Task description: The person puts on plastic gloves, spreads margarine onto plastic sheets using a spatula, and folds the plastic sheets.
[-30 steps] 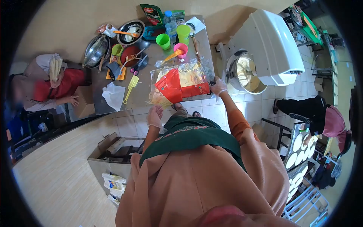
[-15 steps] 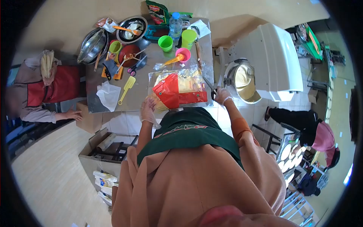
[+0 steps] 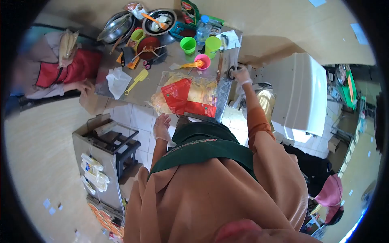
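Observation:
My right hand (image 3: 242, 76), in a clear glove, is closed on scissors (image 3: 231, 73) with black handles at the right edge of the metal table. Below the table's front edge is my left hand (image 3: 162, 124), also gloved, fingers loosely extended and apart, holding nothing. Just above it lies a clear plastic package (image 3: 202, 87) with pale yellow contents. Red wrapping (image 3: 177, 95) with a pointed shape covers part of that package, and a red strip runs along its lower right.
On the table (image 3: 162, 67) stand a pink cup (image 3: 204, 61), green cups (image 3: 187, 45), a water bottle (image 3: 204, 30), a bowl with white cream (image 3: 163, 21) and a yellow spatula (image 3: 137, 81). A white mixer (image 3: 302, 93) stands right. A person in a red apron (image 3: 87, 67) is at left.
My right hand has moved up along the table's right edge with the scissors. My left hand has drawn back from the package, below the table edge. The view has turned.

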A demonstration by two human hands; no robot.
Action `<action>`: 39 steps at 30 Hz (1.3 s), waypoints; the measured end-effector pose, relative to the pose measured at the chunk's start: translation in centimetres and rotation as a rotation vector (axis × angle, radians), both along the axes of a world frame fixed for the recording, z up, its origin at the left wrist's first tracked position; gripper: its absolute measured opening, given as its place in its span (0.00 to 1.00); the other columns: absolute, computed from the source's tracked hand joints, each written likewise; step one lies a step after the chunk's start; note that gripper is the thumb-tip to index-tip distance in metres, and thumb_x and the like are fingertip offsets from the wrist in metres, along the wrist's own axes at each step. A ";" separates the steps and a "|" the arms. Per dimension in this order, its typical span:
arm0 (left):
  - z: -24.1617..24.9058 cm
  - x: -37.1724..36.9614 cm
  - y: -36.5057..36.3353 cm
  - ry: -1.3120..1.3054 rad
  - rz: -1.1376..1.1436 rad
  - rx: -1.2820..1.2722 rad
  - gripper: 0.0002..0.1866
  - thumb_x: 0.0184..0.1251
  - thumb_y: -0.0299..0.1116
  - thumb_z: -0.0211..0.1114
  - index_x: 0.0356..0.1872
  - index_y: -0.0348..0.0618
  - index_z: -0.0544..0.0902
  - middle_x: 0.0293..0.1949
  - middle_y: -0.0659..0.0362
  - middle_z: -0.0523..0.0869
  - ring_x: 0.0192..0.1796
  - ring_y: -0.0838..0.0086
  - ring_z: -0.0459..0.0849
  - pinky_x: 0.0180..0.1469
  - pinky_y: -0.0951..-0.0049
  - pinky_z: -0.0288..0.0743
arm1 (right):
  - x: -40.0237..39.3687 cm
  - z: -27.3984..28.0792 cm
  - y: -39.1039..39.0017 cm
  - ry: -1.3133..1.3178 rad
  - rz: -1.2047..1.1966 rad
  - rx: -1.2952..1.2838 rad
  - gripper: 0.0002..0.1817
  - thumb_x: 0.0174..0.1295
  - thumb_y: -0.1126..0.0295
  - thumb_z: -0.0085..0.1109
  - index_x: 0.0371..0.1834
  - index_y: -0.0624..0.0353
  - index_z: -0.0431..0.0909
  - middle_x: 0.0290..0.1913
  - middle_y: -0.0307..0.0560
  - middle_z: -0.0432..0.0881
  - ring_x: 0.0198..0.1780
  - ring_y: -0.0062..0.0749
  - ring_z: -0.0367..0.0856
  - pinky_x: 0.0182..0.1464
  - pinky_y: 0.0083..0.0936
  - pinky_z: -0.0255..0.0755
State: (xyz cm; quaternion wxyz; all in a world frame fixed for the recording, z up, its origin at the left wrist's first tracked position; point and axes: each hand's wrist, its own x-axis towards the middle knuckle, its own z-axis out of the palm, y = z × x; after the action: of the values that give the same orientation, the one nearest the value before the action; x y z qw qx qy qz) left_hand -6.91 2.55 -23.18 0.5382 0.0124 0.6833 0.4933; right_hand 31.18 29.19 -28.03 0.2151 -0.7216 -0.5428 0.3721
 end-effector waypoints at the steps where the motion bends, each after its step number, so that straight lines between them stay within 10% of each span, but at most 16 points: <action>1: 0.6 0.6 -0.2 0.004 0.015 0.004 0.24 0.66 0.50 0.58 0.57 0.46 0.74 0.49 0.58 0.83 0.43 0.75 0.80 0.46 0.74 0.69 | -1.4 2.8 1.2 0.029 -0.006 0.002 0.26 0.42 0.58 0.69 0.42 0.65 0.80 0.39 0.60 0.85 0.44 0.50 0.84 0.47 0.35 0.76; 7: 1.7 2.1 -3.6 0.017 0.128 -0.035 0.24 0.65 0.48 0.58 0.56 0.45 0.75 0.49 0.57 0.83 0.45 0.72 0.81 0.48 0.71 0.70 | -1.1 1.7 -0.4 -0.263 0.432 -0.323 0.23 0.41 0.59 0.66 0.36 0.69 0.82 0.32 0.60 0.85 0.36 0.47 0.85 0.39 0.35 0.76; 10: 0.6 1.7 -4.9 0.024 0.171 -0.060 0.24 0.64 0.48 0.59 0.57 0.44 0.75 0.50 0.56 0.83 0.45 0.72 0.82 0.49 0.72 0.70 | -3.0 2.8 -3.6 0.114 0.279 -0.298 0.23 0.41 0.57 0.64 0.31 0.69 0.83 0.31 0.61 0.84 0.36 0.48 0.85 0.38 0.35 0.75; 17: 1.2 1.0 -2.8 0.091 0.237 -0.030 0.22 0.67 0.45 0.57 0.57 0.43 0.75 0.48 0.56 0.84 0.44 0.72 0.82 0.48 0.75 0.70 | -7.9 -0.6 2.4 -0.179 0.201 -0.236 0.23 0.42 0.55 0.63 0.32 0.66 0.83 0.34 0.63 0.84 0.39 0.51 0.85 0.42 0.38 0.75; 26: -2.9 3.1 1.0 0.671 -0.283 -0.073 0.20 0.67 0.41 0.56 0.55 0.40 0.76 0.49 0.46 0.81 0.51 0.54 0.80 0.56 0.64 0.72 | -11.0 5.1 0.3 -0.516 0.144 0.129 0.22 0.51 0.52 0.58 0.29 0.65 0.84 0.37 0.63 0.84 0.41 0.55 0.83 0.45 0.42 0.75; 30: -4.2 1.8 3.4 1.019 -0.193 -0.110 0.22 0.65 0.40 0.58 0.57 0.42 0.75 0.54 0.45 0.78 0.56 0.52 0.77 0.61 0.61 0.68 | -10.8 3.4 -3.4 -0.236 0.529 0.159 0.27 0.55 0.54 0.58 0.51 0.63 0.78 0.45 0.61 0.83 0.49 0.51 0.82 0.52 0.38 0.74; 39: -11.4 -8.8 4.9 0.673 -0.119 -0.089 0.29 0.62 0.45 0.63 0.62 0.43 0.70 0.57 0.46 0.79 0.59 0.53 0.77 0.60 0.61 0.69 | -13.6 5.4 -7.3 -0.052 0.727 -0.147 0.25 0.53 0.61 0.59 0.51 0.68 0.78 0.47 0.62 0.83 0.51 0.48 0.82 0.55 0.35 0.73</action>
State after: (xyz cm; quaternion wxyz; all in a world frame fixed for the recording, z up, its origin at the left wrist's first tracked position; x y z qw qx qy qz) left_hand -15.68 7.49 -34.61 0.3106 0.1907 0.8414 0.3990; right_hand 17.54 21.90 -22.62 0.0027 -0.5044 -0.7408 0.4437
